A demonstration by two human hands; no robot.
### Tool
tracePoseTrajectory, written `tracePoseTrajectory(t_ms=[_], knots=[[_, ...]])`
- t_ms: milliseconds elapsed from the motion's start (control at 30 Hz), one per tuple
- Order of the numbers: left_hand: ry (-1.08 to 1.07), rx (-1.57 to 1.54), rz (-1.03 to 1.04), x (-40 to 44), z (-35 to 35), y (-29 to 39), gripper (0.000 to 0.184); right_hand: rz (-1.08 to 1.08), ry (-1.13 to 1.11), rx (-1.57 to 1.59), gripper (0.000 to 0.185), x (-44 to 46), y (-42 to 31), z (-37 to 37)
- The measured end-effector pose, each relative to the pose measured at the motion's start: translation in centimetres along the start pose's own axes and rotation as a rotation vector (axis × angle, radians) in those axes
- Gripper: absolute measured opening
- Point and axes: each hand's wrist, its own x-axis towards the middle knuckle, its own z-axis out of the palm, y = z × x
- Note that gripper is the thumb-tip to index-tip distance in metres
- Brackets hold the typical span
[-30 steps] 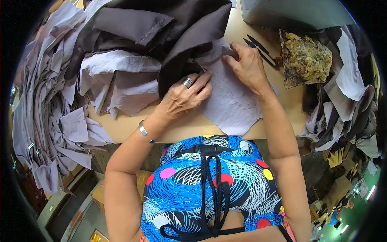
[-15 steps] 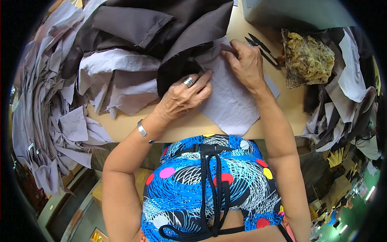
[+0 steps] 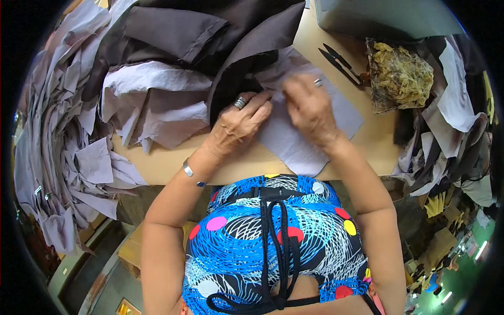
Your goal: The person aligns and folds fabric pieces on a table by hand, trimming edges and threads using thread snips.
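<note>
My left hand (image 3: 239, 122), with a wide ring, pinches the edge where the dark brown cloth (image 3: 257, 39) meets a pale mauve piece (image 3: 299, 142). Just to its right, my right hand (image 3: 310, 107) is over the mauve piece, its fingers curled and blurred by motion; whether they hold anything is hidden. Black thread snips (image 3: 341, 64) lie on the table beyond my right hand. Folds of pale cloth (image 3: 173, 113) hang below the dark cloth, left of my left hand.
Long strips of mauve cloth (image 3: 50, 136) are heaped at the left. At the right are a block covered in yellowish tufts (image 3: 401, 76) and more hanging cloth (image 3: 454, 89). A grey panel (image 3: 388, 18) stands at the back of the tan table (image 3: 380, 142).
My right hand has moved left and nearer to my left hand, off the upper edge of the mauve piece. My left hand has barely shifted.
</note>
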Motion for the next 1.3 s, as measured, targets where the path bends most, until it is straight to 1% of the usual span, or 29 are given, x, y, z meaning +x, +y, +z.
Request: tracePoseTrajectory(t_ms=[67,100,200,300,400,500,633,833,933,1033,1133,1200,1300], knots=[[0.037,-0.126,-0.097,0.3,-0.4,0.3,0.035,-0.019,-0.169,0.045,0.022,-1.3,-0.8,-0.1],[0.054,-0.154,-0.139,0.5,-0.7,0.2,0.036,-0.03,-0.162,0.032,0.026,-1.5,-0.8,0.1],[0.08,-0.092,-0.219,1.2,-0.9,-0.9,0.035,-0.014,-0.148,0.029,0.026,-1.4,-0.8,0.4],[0.096,-0.04,-0.226,1.4,-0.6,-1.3,0.036,0.004,-0.183,0.026,0.029,-1.2,-0.8,0.5],[0.107,-0.015,-0.238,1.4,-0.4,-1.5,0.036,0.029,-0.31,-0.05,0.031,-0.4,-1.2,0.1],[0.104,0.021,-0.256,1.7,-0.4,-1.5,0.035,0.035,-0.337,-0.081,0.033,-0.1,-1.5,0.2],[0.1,0.031,-0.294,1.7,-0.3,-1.8,0.033,0.036,-0.247,0.015,0.033,-0.8,-0.9,0.5],[0.128,0.126,-0.209,1.5,-0.3,-3.5,0.031,-0.006,-0.217,0.026,0.028,-0.9,-0.8,0.5],[0.116,0.217,-0.13,2.2,-1.1,-3.5,0.029,-0.039,-0.212,0.009,0.026,-1.1,-0.6,0.3],[0.068,0.217,-0.104,2.1,-1.3,-4.1,0.027,-0.055,-0.213,0.009,0.027,-1.0,-0.6,0.2],[0.061,0.21,-0.11,2.1,-1.2,-4.4,0.025,-0.037,-0.235,0.003,0.029,-0.8,-0.5,0.4],[0.016,0.172,-0.151,2.3,-1.5,-4.3,0.024,-0.028,-0.274,-0.039,0.031,-0.4,-0.8,0.4],[-0.04,0.106,-0.178,2.4,-1.9,-4.6,0.024,-0.124,-0.304,-0.165,0.034,-0.6,-0.8,0.5]])
